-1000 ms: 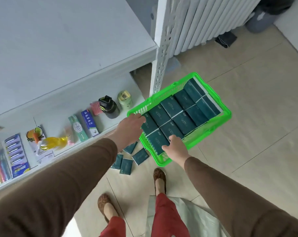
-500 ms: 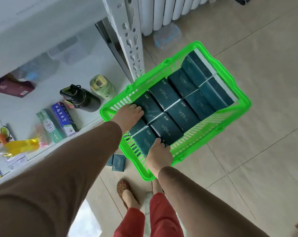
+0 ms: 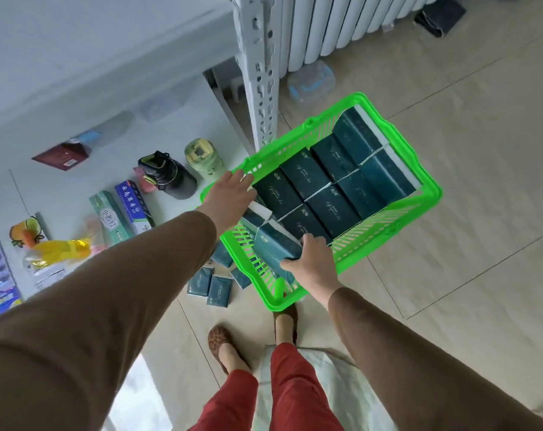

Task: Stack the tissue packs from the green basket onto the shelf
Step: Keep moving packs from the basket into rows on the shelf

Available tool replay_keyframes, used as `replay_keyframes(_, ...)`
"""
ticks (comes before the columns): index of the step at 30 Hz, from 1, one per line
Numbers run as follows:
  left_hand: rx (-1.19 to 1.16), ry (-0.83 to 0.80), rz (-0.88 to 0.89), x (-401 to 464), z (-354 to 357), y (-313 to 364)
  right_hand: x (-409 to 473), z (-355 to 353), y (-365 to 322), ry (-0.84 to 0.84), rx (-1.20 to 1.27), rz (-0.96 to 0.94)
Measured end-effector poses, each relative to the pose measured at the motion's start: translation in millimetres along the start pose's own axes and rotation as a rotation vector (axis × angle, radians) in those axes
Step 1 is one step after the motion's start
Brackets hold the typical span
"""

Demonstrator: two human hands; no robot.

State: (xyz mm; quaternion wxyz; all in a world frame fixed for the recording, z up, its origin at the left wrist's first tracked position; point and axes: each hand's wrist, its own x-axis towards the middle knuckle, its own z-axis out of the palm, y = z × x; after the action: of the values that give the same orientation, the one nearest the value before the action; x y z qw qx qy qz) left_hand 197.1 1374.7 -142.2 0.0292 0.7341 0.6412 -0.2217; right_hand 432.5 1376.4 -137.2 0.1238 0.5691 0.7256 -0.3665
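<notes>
Floor: beige tiles underfoot; small dark-teal packets [image 3: 215, 283] lie loose below the shelf.
Right hand [image 3: 315, 262]: now clamped on a tilted dark-green tissue pack [image 3: 274, 248], lifted at the basket's near end (flat a second ago).
Left hand [image 3: 232, 194]: fingers straight, resting on another pack.
Green plastic basket [image 3: 388, 237]: other packs untouched.
White shelf [image 3: 61, 169]: no stack begun.
</notes>
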Motion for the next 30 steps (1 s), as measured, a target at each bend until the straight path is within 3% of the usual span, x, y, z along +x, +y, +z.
replay_keyframes(3, -0.289, -0.021, -0.223, -54, -37, -21, -32, -38, -14, 0.039, 0.255, -0.098)
replay_keyframes(5, -0.517, 0.050, -0.362, -105, -61, -39, -59, -61, -38, 0.051, 0.339, -0.206)
replay_keyframes(9, -0.874, 0.212, -0.571, -236, -98, -80, -121, -84, -118, 0.024, 0.564, -0.365)
replay_keyframes(13, -1.053, 0.338, -0.809, -388, -108, -125, -192, -69, -219, -0.094, 0.742, -0.458)
replay_keyframes(21, -0.948, 0.557, -1.042, -643, -101, -223, -328, 13, -416, -0.254, 0.760, -0.710)
replay_keyframes(30, -0.587, 0.525, -1.181, -775, -64, -330, -354, 86, -574, -0.290, 0.628, -0.851)
